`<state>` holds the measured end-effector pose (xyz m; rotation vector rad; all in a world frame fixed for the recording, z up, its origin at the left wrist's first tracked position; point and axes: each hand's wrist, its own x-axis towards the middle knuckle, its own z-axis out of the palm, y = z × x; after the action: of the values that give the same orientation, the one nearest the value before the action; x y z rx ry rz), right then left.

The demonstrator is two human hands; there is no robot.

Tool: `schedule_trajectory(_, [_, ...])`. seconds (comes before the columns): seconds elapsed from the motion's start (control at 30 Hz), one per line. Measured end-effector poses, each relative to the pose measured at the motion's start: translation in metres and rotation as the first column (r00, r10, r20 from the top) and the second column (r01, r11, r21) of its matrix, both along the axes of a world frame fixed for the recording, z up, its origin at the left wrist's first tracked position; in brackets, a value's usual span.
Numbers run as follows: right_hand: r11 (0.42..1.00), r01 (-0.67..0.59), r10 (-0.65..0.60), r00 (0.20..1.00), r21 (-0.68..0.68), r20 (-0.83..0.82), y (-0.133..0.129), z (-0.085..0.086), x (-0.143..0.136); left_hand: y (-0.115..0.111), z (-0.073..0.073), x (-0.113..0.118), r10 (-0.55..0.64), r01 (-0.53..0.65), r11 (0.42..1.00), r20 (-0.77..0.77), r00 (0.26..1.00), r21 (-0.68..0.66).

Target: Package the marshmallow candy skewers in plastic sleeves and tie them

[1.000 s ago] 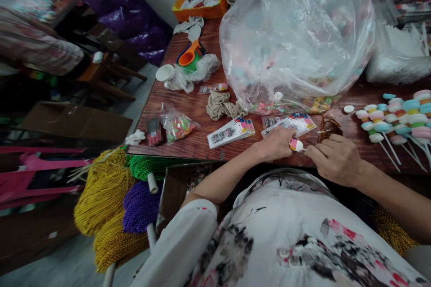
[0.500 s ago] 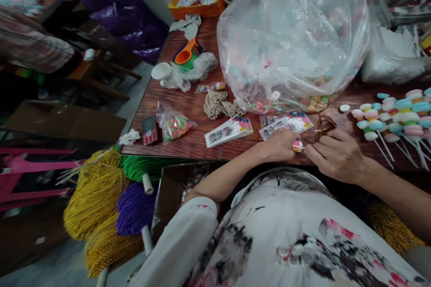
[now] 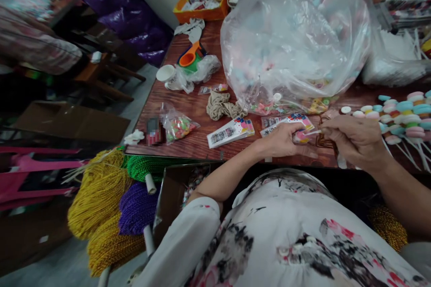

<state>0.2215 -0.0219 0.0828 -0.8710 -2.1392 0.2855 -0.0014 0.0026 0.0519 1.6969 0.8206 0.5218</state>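
Wrapped pop (image 3: 301, 138) is held at near edge of surface (image 3: 188, 143), clamped in L grip (image 3: 282, 140) btwn thumb & fingers. Its white stick (image 3: 314, 133) is pinched at R end by R grip (image 3: 360, 143), fingertips tog. Card fan (image 3: 292, 122) partly covered by L grip. Skewers (image 3: 415, 131) laid to R; big clear bag (image 3: 292, 45) set behind, w/ sweets inside.

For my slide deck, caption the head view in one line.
Left hand holding a small packet, right hand pinching a white stick, a big plastic bag beyond them.
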Motion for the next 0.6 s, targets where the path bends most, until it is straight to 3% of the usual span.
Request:
schedule_trajectory(0.1, [0.994,0.027,-0.034,0.997,-0.103,-0.071,0.015,0.012,0.001,0.007,0.010,-0.002,-0.001,0.079,0.945,0.239,0.971,-0.317])
schedule_trajectory(0.17, [0.983,0.020,-0.043,0.991,-0.181,-0.126,0.027,0.021,-0.001,0.010,0.013,-0.003,0.049,0.084,0.909,0.305,0.951,-0.409])
schedule_trajectory(0.27, [0.979,0.016,-0.048,0.987,-0.205,-0.152,0.042,0.030,-0.010,0.010,0.012,0.002,0.198,-0.034,0.906,0.352,0.915,-0.422])
schedule_trajectory(0.37, [0.985,-0.015,-0.010,0.989,-0.171,-0.145,0.048,0.030,-0.021,0.006,0.007,0.011,0.370,-0.194,0.897,0.436,0.821,-0.396])
schedule_trajectory(0.5, [1.000,-0.013,0.009,0.991,-0.027,-0.135,0.046,0.016,-0.034,0.001,-0.001,0.023,0.501,-0.350,0.864,0.552,0.666,-0.362])
schedule_trajectory(0.6, [1.000,-0.008,0.005,0.991,-0.021,-0.132,0.042,-0.001,-0.038,-0.003,-0.006,0.027,0.540,-0.379,0.842,0.598,0.593,-0.384])
